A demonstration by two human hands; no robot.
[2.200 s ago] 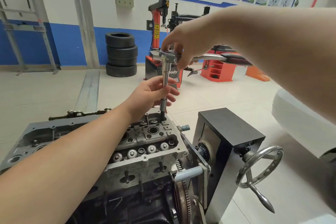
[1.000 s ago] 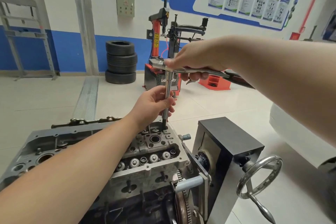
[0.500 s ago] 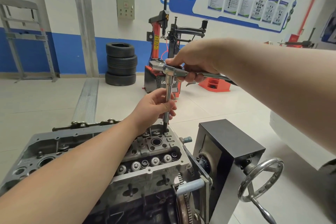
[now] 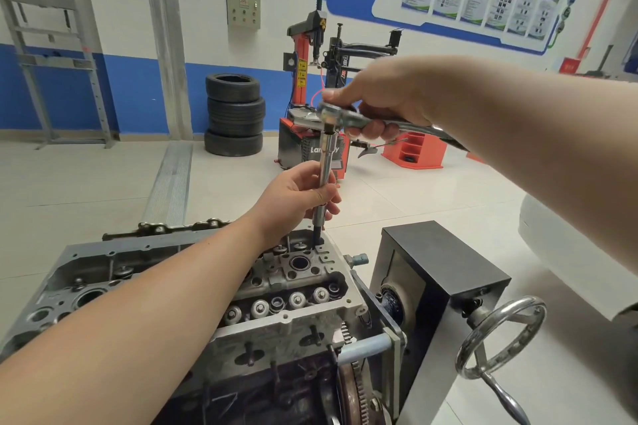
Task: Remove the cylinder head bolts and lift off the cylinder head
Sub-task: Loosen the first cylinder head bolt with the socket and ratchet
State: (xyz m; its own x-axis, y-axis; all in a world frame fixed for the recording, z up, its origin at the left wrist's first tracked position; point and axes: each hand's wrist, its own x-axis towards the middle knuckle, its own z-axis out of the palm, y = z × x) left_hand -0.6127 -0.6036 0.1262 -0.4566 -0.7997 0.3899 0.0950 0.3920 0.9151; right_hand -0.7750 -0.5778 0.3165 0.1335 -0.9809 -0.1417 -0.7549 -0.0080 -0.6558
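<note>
The grey cylinder head (image 4: pixel 293 286) sits on the engine block, which is mounted on a stand. A chrome ratchet (image 4: pixel 333 114) with a long upright extension bar (image 4: pixel 324 162) stands in a bolt hole at the head's far right corner. My left hand (image 4: pixel 297 198) grips the extension's lower part, just above the dark socket. My right hand (image 4: pixel 383 100) holds the ratchet near its head, thumb on top, with the handle running right under my forearm. The bolt itself is hidden in its hole.
The black stand box (image 4: pixel 438 272) with a steel handwheel (image 4: pixel 500 338) stands to the right of the engine. A tyre stack (image 4: pixel 234 114), a red tyre changer (image 4: pixel 310 97) and a red rack (image 4: pixel 414 152) stand on the floor beyond.
My right hand has swung the ratchet handle back and forth over the extension. My left hand has stayed on the extension. The camera has tilted a little, so the engine sits lower in view.
</note>
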